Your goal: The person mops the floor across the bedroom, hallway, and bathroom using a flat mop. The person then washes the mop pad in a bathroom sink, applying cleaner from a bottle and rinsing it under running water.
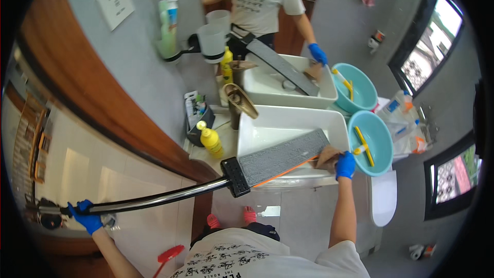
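Note:
Far to the left, my left hand [85, 216] in a blue glove grips the metal pole [162, 196] of a flat mop. The mop's grey pad [283, 158] faces up, slanting over a white rectangular washbasin [270, 128], and a black block [235, 177] joins it to the pole. An orange strip [285, 172] runs along the pad's near edge. My right hand [345, 165], also blue-gloved, holds a brown cloth [327, 158] against the right end of the pad. What the cloth covers there is hidden.
A turquoise basin [380, 139] holding a yellow-handled tool [364, 146] stands right of the washbasin. A brass-coloured faucet [241, 102], yellow bottle [211, 143] and dark caddy [198, 121] are at left. Behind, a mirror reflects me. A toilet [384, 200] is at right; a red brush [171, 254] is below.

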`<control>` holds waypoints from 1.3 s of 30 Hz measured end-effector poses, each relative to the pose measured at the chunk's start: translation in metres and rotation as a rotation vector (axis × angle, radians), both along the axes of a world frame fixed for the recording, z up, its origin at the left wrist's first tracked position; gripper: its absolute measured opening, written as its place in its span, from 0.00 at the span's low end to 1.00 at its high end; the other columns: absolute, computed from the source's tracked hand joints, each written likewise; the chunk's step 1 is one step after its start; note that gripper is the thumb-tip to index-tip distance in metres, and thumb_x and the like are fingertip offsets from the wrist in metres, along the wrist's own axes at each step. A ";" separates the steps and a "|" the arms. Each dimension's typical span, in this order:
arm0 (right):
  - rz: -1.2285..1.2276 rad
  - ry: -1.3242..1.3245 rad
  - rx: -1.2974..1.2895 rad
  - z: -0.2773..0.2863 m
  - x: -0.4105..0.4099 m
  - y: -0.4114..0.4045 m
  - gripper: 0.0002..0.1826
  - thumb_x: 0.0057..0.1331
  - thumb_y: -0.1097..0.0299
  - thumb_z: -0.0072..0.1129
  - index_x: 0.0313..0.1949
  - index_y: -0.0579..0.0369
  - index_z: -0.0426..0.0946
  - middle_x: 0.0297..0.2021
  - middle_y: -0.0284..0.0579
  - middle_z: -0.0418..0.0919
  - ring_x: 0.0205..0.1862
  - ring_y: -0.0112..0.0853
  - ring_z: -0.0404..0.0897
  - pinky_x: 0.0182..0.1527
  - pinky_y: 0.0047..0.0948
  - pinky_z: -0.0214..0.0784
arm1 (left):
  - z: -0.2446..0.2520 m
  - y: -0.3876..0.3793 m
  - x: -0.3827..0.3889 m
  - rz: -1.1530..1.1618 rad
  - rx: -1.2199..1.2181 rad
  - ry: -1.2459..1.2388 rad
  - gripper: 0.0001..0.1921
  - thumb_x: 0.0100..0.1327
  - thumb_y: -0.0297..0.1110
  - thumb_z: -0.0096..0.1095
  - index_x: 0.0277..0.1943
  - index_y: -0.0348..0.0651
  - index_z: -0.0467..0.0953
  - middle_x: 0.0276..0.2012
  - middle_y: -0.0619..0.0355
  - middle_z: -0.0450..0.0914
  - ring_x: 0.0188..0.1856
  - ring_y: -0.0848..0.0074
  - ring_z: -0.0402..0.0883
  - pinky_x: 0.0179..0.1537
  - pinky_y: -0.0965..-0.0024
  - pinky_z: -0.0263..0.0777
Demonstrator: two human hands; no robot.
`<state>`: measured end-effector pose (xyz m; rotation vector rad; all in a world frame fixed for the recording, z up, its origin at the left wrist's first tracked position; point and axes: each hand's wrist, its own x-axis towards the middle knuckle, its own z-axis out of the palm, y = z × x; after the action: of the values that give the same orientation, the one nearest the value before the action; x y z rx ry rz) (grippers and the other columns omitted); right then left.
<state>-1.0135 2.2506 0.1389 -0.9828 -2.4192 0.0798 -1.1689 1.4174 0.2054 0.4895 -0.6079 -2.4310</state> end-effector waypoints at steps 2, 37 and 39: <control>-0.238 -0.008 -0.099 0.018 -0.004 0.023 0.14 0.50 0.75 0.51 0.38 0.59 0.71 0.33 0.55 0.75 0.38 0.48 0.74 0.41 0.40 0.65 | -0.021 0.017 0.009 0.011 -0.049 -0.055 0.23 0.58 0.46 0.54 0.16 0.50 0.51 0.10 0.67 0.50 0.12 0.83 0.51 0.17 0.80 0.50; 0.696 -0.692 0.684 0.198 -0.081 -0.108 0.25 0.42 0.70 0.59 0.44 0.46 0.69 0.29 0.42 0.71 0.34 0.38 0.70 0.39 0.35 0.59 | -0.049 0.137 0.004 -0.093 0.221 -0.170 0.20 0.57 0.47 0.54 0.18 0.48 0.56 0.11 0.66 0.51 0.13 0.80 0.55 0.30 0.77 0.65; 0.669 -0.764 0.710 0.192 -0.076 -0.113 0.22 0.46 0.71 0.55 0.45 0.45 0.69 0.29 0.41 0.71 0.34 0.37 0.70 0.39 0.34 0.58 | -0.046 0.139 0.001 -0.101 0.201 -0.157 0.21 0.58 0.47 0.54 0.18 0.48 0.55 0.11 0.66 0.50 0.13 0.80 0.55 0.30 0.77 0.65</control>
<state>-1.0893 2.1378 0.3305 0.1914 -2.9598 -1.0066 -1.1680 1.5566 0.1594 0.7542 -0.4636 -2.5805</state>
